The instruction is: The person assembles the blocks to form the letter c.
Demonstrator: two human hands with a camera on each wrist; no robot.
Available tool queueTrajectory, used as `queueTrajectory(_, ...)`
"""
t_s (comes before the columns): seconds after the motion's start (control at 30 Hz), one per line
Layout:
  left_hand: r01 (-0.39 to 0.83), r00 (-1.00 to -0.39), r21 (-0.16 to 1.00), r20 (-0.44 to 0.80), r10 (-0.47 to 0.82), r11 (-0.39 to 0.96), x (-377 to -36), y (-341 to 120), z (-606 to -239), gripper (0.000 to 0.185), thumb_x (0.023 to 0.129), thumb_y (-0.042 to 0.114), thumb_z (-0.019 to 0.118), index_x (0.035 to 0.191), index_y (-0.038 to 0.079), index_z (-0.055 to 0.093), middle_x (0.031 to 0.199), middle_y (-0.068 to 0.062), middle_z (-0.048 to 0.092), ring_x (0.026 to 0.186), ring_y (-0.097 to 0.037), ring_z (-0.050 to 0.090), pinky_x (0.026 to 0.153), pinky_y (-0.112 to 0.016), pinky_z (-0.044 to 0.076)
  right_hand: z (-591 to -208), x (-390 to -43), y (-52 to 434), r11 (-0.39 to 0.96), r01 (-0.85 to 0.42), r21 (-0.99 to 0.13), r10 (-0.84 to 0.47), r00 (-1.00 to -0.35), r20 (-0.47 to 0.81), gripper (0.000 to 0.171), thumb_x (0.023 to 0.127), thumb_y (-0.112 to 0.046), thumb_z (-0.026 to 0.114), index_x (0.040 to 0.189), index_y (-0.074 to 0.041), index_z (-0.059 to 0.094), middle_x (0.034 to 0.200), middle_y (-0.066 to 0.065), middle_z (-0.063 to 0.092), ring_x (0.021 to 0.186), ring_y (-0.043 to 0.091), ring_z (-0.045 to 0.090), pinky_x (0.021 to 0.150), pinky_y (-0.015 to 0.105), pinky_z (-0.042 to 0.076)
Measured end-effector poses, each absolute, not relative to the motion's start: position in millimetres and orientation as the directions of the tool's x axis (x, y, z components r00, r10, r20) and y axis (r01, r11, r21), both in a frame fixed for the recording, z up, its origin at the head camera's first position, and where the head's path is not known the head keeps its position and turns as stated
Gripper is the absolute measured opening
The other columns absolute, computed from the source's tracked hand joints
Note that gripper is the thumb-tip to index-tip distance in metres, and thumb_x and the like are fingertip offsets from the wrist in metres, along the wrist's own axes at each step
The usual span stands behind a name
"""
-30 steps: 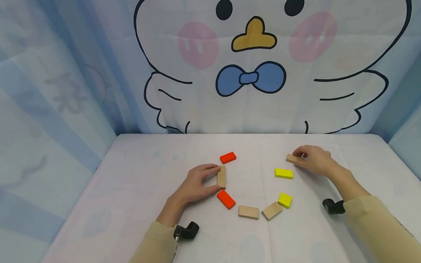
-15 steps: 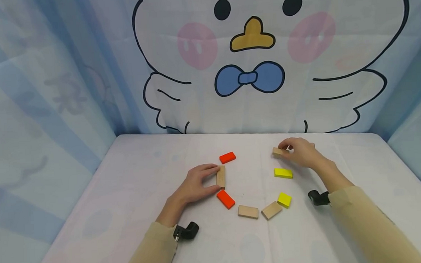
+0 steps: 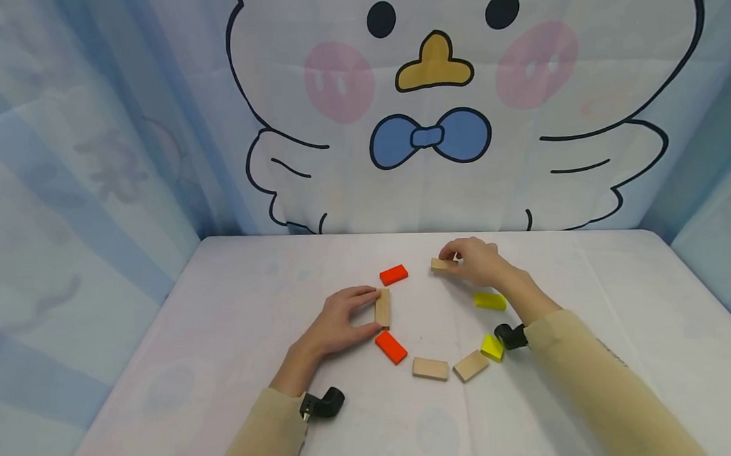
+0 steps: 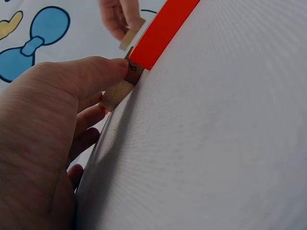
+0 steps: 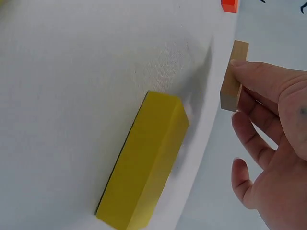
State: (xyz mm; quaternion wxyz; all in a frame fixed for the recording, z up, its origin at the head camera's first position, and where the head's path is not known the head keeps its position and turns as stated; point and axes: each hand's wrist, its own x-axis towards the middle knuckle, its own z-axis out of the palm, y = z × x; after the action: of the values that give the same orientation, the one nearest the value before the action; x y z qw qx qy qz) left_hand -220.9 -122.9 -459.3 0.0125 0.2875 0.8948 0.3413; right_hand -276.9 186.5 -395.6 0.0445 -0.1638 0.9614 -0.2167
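In the head view my left hand (image 3: 339,317) holds a plain wooden block (image 3: 383,309) flat on the table, thumb at its near end and fingertips at its far end. The left wrist view shows the thumb on the dark end of this block (image 4: 117,93). Farther back, my right hand (image 3: 476,260) pinches another wooden block (image 3: 443,265) between thumb and fingers. That block (image 5: 234,76) is raised off the table in the right wrist view. A red block (image 3: 394,275) lies to its left, and a yellow block (image 3: 490,301) sits below the right wrist.
A second red block (image 3: 391,347), two wooden blocks (image 3: 429,369) and another yellow block (image 3: 492,347) continue a curve on the white table (image 3: 225,370). The nearer yellow block is partly behind the right wrist camera (image 3: 510,336). A patterned curtain (image 3: 431,198) hangs behind.
My right hand has moved left across the back of the table, carrying its wooden block toward the far red block. My left hand stays at its block.
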Motion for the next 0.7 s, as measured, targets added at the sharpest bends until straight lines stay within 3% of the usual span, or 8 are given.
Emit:
queueTrajectory(0.23,0.514,-0.832,0.618,0.189,0.522,0.595,-219.7,-122.3,-459.7,0.058,0.089,0.029,0.076,0.142,0.009,0.06,0.144,-0.008,0.055,0.136,-0.03,0.045,0.113,-0.054,0.032,-396.8,-281.0,167.4,0.858,-0.282,-0.429,-0.335,-0.941,-0.05,0.024,0.094,-0.013,0.071,0.117,-0.006,0.072,0.109,0.008,0.069,0.105,0.03,0.057,0.098,0.065,0.031)
queueTrajectory(0.43,0.495,-0.841,0.623,0.168,0.514,0.606,-218.8,-122.4,-459.6,0.059,0.09,0.03,0.075,0.143,0.01,0.06,0.145,-0.008,0.054,0.137,-0.03,0.043,0.114,-0.055,0.03,-399.9,-284.4,157.9,0.855,-0.297,-0.426,-0.349,-0.936,-0.049,0.024,0.091,-0.011,0.074,0.114,-0.004,0.072,0.106,0.007,0.07,0.099,0.028,0.058,0.09,0.057,0.033)
queueTrajectory(0.7,0.48,-0.849,0.623,0.154,0.505,0.618,-218.7,-121.0,-459.2,0.058,0.09,0.031,0.075,0.143,0.012,0.06,0.146,-0.007,0.054,0.138,-0.029,0.042,0.115,-0.055,0.028,-402.4,-285.1,153.1,0.856,-0.295,-0.425,-0.349,-0.936,-0.054,0.023,0.092,-0.011,0.073,0.114,-0.005,0.072,0.106,0.007,0.07,0.1,0.028,0.059,0.09,0.056,0.034)
